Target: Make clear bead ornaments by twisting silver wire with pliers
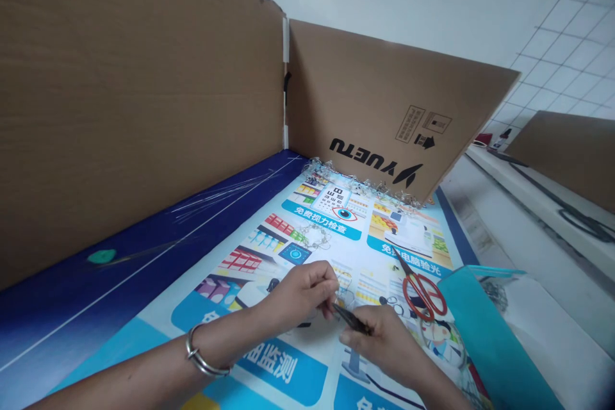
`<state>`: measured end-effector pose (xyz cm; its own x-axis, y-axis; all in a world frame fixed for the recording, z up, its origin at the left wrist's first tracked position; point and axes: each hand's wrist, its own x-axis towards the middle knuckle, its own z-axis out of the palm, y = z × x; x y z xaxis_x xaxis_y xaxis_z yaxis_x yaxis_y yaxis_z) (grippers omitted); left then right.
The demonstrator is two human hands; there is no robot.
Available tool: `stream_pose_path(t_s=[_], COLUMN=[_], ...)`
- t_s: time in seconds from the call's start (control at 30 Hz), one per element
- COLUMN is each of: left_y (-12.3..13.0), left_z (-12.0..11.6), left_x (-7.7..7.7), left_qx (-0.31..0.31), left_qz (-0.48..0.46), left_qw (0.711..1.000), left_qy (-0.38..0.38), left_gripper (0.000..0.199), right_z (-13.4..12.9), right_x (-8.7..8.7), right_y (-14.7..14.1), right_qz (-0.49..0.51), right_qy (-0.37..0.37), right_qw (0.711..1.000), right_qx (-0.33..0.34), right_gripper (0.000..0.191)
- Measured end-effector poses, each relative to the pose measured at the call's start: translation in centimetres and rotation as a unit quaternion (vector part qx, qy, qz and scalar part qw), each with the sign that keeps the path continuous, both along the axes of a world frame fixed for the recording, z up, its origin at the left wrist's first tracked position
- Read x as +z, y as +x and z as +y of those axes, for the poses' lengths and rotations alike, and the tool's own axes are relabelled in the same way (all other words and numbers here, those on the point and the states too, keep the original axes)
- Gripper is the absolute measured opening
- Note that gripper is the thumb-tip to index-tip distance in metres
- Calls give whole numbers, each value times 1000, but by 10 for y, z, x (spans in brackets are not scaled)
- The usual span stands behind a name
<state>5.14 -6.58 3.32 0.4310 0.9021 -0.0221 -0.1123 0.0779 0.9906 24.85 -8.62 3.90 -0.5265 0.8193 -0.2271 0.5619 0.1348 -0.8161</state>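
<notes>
left hand (pixel 302 295) and right hand (pixel 380 343) work close together over a printed poster sheet (pixel 269 339) lying flat, both low in the frame. right hand: fingers closed around a slim black pair of tweezers (pixel 352 319), firm hold, tips pointing left toward the other hand; whether it is tweezers or fine pliers is not fully settled at this resolution. left hand: thumb and fingertips (pixel 329 287) drawn together in a tight pinch just above the tool's tips. anything held there is too small or too hidden to tell. a metal bangle (pixel 202 352) sits on the left wrist.

right of the right hand, just beyond its knuckles: red-handled scissors (pixel 423 295) lying on the sheet, blades pointing away. further right, a teal folder (pixel 490 339) lies tilted along the sheet's edge, with a dark tangle of fine chain (pixel 494 295) beside it. ahead of the left hand, a loose tangle of thin chain (pixel 316 237) lies on the sheet, well apart from both hands. further ahead, a crumpled clear strand mass (pixel 355 182) lies against the foot of an upright cardboard panel (pixel 384 109) printed "yuetu". a second cardboard panel (pixel 134 77) stands left of it.
</notes>
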Motion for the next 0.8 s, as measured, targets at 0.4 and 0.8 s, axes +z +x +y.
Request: stream_pose_path(t_s=[0.4,0.8], left_y=[-3,-24], left_z=[-7,7], left_x=[7,23], left_qx=[-15,-106], left_qz=[78,101], left_qw=[994,988], left_qy=[69,55], left_gripper=[15,19], right_z=[6,3], right_x=[-4,0], right_y=[7,-1], right_qz=[66,50], right_qy=[-158,-76], right_qw=[985,995], right_qx=[26,35], right_gripper=[27,23])
